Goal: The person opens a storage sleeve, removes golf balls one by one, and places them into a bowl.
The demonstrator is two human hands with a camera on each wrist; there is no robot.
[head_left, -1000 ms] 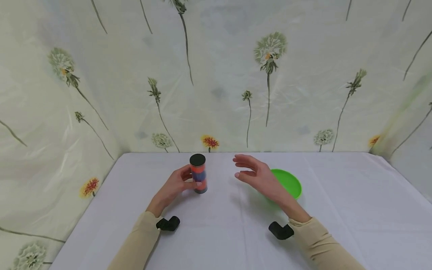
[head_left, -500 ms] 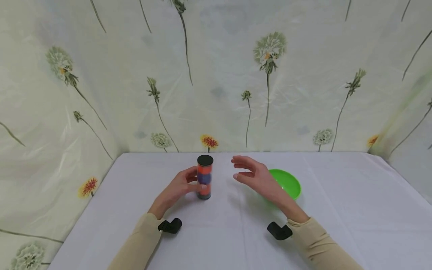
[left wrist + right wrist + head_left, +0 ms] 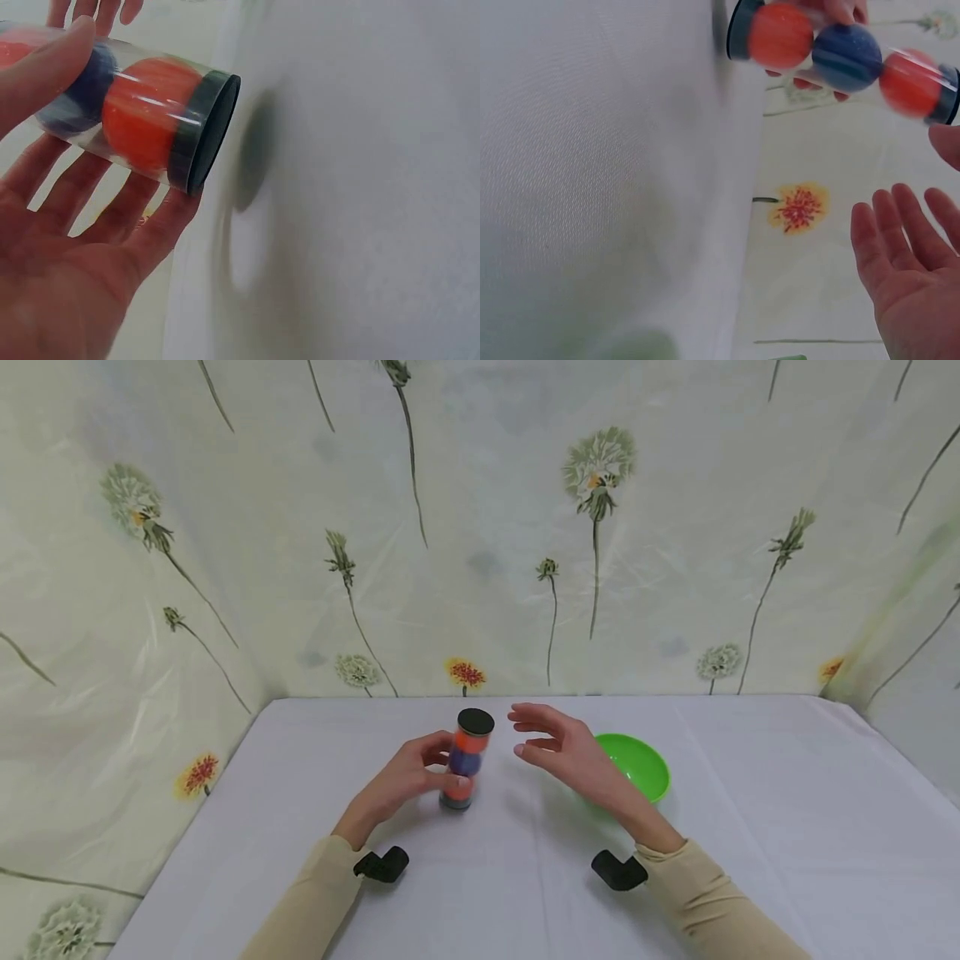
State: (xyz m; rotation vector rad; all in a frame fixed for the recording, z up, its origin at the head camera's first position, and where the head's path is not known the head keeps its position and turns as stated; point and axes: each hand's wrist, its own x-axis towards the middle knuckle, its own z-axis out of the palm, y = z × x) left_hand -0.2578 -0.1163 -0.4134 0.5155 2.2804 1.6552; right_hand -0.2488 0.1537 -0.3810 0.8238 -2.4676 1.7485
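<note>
My left hand (image 3: 408, 778) holds a clear tube of balls (image 3: 467, 762) with dark end caps, thumb on one side and fingers on the other. Inside the tube are a blue ball (image 3: 847, 56) and two red-orange balls, one at either side of it. The tube leans to the right, and the left wrist view shows its lower cap (image 3: 204, 133) off the cloth, with a shadow beside it. My right hand (image 3: 558, 745) hovers just right of the tube, fingers loosely bent, thumb apart, holding nothing. Behind the right wrist sits a green bowl (image 3: 647, 770), partly hidden by that arm.
A white cloth covers the table (image 3: 750, 827). Its far edge meets a backdrop (image 3: 480, 527) printed with dandelions and orange flowers, which also hangs at the left and right sides. A black wrist camera (image 3: 382, 864) sits by the left cuff, another (image 3: 619, 870) by the right.
My left hand has carried the tube rightward and a little nearer to me, toward the right hand. The tube has gone from near upright to leaning right. My right hand has barely moved.
</note>
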